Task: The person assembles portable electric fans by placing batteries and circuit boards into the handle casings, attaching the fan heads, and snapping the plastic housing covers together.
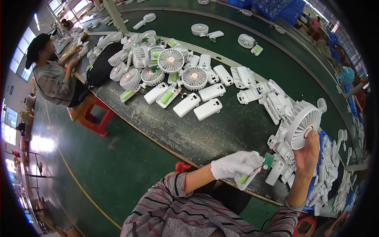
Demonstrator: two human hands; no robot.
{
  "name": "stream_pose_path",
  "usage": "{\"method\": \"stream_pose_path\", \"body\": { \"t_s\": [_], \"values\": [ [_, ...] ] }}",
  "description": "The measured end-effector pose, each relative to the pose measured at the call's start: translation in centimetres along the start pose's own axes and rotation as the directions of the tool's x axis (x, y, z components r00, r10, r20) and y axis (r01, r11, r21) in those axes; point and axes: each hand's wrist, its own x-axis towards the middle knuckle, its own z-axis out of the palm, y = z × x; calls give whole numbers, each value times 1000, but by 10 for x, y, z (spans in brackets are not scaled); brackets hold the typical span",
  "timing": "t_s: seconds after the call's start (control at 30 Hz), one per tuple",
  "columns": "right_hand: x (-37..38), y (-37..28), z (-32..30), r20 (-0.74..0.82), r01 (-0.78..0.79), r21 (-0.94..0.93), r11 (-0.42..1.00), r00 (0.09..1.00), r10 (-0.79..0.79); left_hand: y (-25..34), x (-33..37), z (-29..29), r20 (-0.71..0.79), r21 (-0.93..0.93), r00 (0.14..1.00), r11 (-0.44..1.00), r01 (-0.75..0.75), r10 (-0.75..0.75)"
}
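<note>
My left hand point(231, 164), in a white glove, is closed on a white handle shell point(252, 174) near the table's front edge. A green battery point(244, 179) lies in the shell, and thin wires lead to a small green circuit board point(268, 160). My bare right hand point(307, 154) grips a round white fan head point(304, 124) from below, its grille tilted toward me. The circuit board hangs between my two hands. White handle covers point(275, 172) lie under and beside the fan head. Some fingers of my right hand are hidden behind it.
Fan heads point(171, 60) with batteries and boards are heaped at the table's far left, near loose white covers point(209, 109). A blue crate point(321, 158) of white parts stands at right. Beyond runs a green conveyor point(225, 43). A person point(55, 75) works at left by a red stool point(94, 112).
</note>
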Motion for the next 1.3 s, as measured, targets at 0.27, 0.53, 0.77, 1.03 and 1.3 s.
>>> {"method": "stream_pose_path", "body": {
  "t_s": [0.27,0.53,0.77,1.03,1.3],
  "values": [
    [15,4,-4,-15,121,-38,992,992,-122,27,-4,11,58,-132,998,991,16,-8],
    [-24,24,-3,40,193,-605,773,976,-212,32,6,-20,-664,45,724,977,-211,187],
    [-42,50,8,-54,54,-522,851,994,-97,-5,22,-23,-594,235,762,962,-141,256],
    [-21,84,-29,-192,-69,-9,998,979,66,-33,14,-39,-552,122,809,979,-163,203],
    [-14,95,-49,-196,-137,106,985,968,156,7,-7,-14,-635,143,758,987,-74,149]
  ]
}}
